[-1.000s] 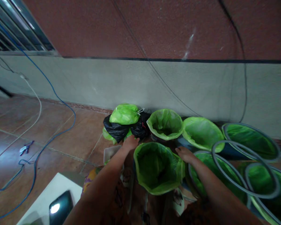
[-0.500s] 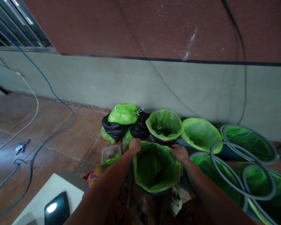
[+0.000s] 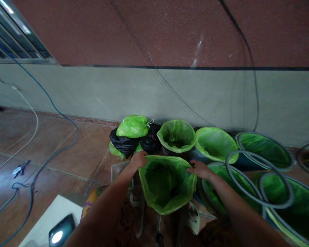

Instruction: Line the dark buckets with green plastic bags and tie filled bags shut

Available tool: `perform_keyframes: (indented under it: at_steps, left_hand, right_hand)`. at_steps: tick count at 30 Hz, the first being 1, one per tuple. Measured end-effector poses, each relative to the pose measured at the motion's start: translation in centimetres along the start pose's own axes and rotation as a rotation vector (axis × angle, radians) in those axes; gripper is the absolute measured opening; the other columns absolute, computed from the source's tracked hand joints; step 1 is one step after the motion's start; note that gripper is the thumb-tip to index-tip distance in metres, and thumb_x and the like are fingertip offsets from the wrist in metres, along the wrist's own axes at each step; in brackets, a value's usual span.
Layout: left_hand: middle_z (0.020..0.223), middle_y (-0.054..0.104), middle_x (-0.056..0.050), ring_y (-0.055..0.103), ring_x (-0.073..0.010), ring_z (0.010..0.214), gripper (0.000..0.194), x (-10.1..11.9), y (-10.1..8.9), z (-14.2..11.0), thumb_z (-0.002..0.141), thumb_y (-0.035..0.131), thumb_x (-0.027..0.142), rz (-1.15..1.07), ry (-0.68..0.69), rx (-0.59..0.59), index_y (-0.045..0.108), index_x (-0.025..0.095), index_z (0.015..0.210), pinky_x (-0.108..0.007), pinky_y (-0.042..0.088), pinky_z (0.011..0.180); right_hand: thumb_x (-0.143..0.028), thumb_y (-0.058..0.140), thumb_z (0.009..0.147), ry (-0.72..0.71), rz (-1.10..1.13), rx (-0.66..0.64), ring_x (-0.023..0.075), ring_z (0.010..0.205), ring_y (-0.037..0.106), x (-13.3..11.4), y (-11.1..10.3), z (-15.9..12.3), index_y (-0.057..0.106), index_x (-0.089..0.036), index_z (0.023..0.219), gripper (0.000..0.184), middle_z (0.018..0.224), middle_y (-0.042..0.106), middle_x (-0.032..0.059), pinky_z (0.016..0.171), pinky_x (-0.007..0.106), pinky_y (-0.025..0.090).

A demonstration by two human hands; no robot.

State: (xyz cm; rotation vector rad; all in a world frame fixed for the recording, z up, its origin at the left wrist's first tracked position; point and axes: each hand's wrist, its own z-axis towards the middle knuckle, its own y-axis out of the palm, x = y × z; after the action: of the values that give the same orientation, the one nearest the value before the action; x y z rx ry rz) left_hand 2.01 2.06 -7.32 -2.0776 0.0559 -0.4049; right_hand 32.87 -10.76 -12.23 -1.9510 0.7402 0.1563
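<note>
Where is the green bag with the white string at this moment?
The green bag lies on the black bags by the pale wall, slightly left of centre in the head view, beyond the left hand.

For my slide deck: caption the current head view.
Left hand and right hand hold a wide-mouthed green plastic bag by its rim.

I receive a rather dim view. A white glare sits on the phone (image 3: 64,226), and a bluish shine lies on the floor (image 3: 5,178) at left. Inside the green liner (image 3: 167,185) it is dark. Fine details look soft.
</note>
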Motion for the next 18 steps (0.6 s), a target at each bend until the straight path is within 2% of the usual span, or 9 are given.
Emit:
perform_keyframes:
  at_steps: [3,6,10,14,16,18]
  left_hand:
    - [0.123,0.071,-0.013,0.065,-0.0225,0.116,0.034,0.0,0.3,0.1,0.084,0.055,0.017,0.088,-0.004,-0.064,0.073,0.017,0.114,-0.027,0.049,0.097]
    - [0.117,0.072,-0.018,0.068,-0.0267,0.112,0.033,0.1,0.1,0.3,0.085,0.050,0.014,0.117,-0.065,-0.049,0.074,0.013,0.109,-0.030,0.052,0.093]
    - [0.109,0.074,-0.019,0.070,-0.0274,0.106,0.034,-0.4,-1.3,0.3,0.087,0.047,0.016,0.156,-0.136,0.028,0.075,0.013,0.106,-0.030,0.053,0.086]
    - [0.106,0.075,-0.014,0.070,-0.0245,0.103,0.030,-0.8,-1.8,0.0,0.089,0.051,0.026,0.203,0.002,-0.050,0.076,0.014,0.101,-0.026,0.051,0.088]
    - [0.113,0.074,-0.014,0.069,-0.0247,0.106,0.033,-0.8,-1.5,-0.1,0.089,0.054,0.032,0.205,0.043,-0.070,0.075,0.014,0.106,-0.026,0.050,0.089]
    - [0.118,0.072,-0.015,0.068,-0.0257,0.108,0.037,-0.7,-1.1,0.0,0.088,0.056,0.037,0.201,0.049,-0.070,0.073,0.013,0.111,-0.027,0.050,0.089]
  right_hand:
    - [-0.022,0.065,0.081,-0.047,-0.131,-0.073,0.0214,0.090,0.067,-0.7,-0.4,-0.7,0.075,-0.013,0.093,0.018,0.097,0.075,0.0113,0.075,0.027,0.045]
    - [-0.020,0.059,0.085,-0.018,-0.166,-0.003,0.0207,0.087,0.065,-0.7,-1.7,-1.0,0.076,-0.016,0.084,0.018,0.090,0.075,0.0092,0.072,0.027,0.042]
    - [-0.020,0.057,0.086,0.052,-0.131,0.102,0.0201,0.082,0.065,0.3,-3.4,-1.4,0.078,-0.020,0.085,0.021,0.085,0.075,0.0073,0.069,0.028,0.042]
    - [-0.030,0.060,0.087,0.082,-0.123,0.067,0.0235,0.089,0.067,1.1,-3.4,-1.8,0.076,-0.017,0.090,0.021,0.094,0.075,0.0113,0.073,0.030,0.047]
    - [-0.042,0.061,0.088,0.140,-0.050,0.048,0.0243,0.086,0.069,1.2,-2.6,-2.1,0.074,-0.014,0.101,0.034,0.105,0.073,0.0157,0.070,0.030,0.049]
    - [-0.051,0.063,0.085,0.232,0.078,0.027,0.0232,0.075,0.068,1.2,-1.6,-2.7,0.068,-0.010,0.114,0.051,0.109,0.071,0.0195,0.061,0.031,0.051]
